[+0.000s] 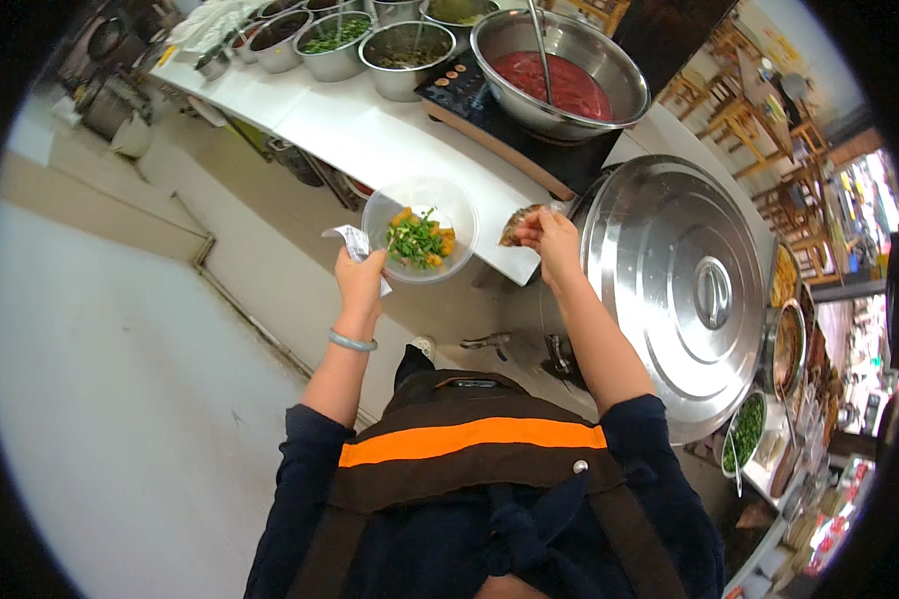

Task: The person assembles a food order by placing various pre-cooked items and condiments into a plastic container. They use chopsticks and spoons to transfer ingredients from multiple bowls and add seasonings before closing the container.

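Note:
My left hand (360,275) is closed on the rim of a clear plastic bowl (453,205), with a white paper slip (346,233) pinched along with it. Inside the bowl lie chopped green herbs (416,236) and orange-yellow chunks (447,243). The bowl is tilted toward me beside the white counter's edge. To its right, my right hand (553,240) has its fingers pinched on a small brown item (514,228), which looks like a clear packet with brown contents. The fingers partly cover it, over the counter's near corner.
On the white counter (320,125) stand several steel pots, one with chopped greens (335,37). A steel basin of red liquid (554,85) with a ladle sits on a black induction cooker (469,95). A large lidded steel pot (659,299) stands close to my right arm.

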### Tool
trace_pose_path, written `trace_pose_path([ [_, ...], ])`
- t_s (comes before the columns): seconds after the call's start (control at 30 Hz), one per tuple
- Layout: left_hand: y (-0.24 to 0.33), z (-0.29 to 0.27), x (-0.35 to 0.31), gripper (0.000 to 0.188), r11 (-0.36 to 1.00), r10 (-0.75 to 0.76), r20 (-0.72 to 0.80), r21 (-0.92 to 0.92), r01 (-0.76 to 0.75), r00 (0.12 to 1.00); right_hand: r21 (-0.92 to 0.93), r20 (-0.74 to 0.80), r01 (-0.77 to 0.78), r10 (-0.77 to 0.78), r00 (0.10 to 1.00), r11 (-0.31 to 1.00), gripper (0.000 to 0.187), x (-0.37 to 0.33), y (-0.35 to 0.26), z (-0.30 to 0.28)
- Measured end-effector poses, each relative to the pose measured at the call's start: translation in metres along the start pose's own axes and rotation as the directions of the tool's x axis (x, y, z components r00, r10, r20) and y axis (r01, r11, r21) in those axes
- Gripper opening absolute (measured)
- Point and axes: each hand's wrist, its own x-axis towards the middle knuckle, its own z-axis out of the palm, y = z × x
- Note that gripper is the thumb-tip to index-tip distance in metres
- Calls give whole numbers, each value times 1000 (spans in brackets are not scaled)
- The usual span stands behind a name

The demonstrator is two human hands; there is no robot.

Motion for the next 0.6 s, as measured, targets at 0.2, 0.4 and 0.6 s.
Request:
trace_pose_path([
  [0.2,11,-15,53,23,992,-73,118,110,60,990,4,-124,-17,17,992,1000,31,56,7,50],
  [0.4,12,-63,58,20,957,-201,134,238,166,970,-71,-32,-33,31,999,997,32,101,1,123],
  [0.6,3,-101,55,17,955,-264,78,161,250,961,-34,136,-81,85,987,996,31,145,4,213],
])
